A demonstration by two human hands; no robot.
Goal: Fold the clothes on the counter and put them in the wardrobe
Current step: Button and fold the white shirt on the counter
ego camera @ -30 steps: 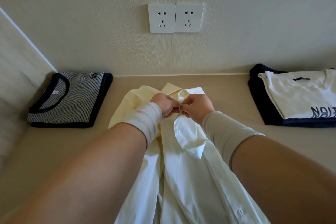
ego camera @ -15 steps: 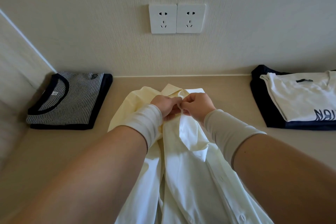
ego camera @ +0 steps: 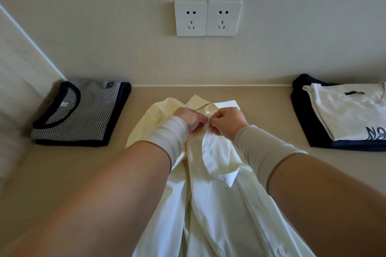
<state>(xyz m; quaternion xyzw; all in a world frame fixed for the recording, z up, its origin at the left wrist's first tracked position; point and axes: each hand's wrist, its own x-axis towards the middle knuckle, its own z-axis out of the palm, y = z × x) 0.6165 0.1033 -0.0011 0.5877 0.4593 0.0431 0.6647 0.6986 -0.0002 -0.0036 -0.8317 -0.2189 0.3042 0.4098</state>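
A pale yellow button-up shirt lies lengthwise on the beige counter, collar toward the wall, its lower part running off the bottom of the view. My left hand and my right hand meet just below the collar. Both pinch the shirt's front edges together there with curled fingers. The fingertips are hidden behind the knuckles. Pale sleeves cover both wrists.
A folded striped shirt with dark trim lies at the left against a side wall. At the right, a folded white T-shirt with dark lettering rests on a folded navy garment. Two wall sockets sit above.
Both hands stay pinched together at the shirt's collar area with only small finger movement. The front flap under the right hand has shifted slightly.
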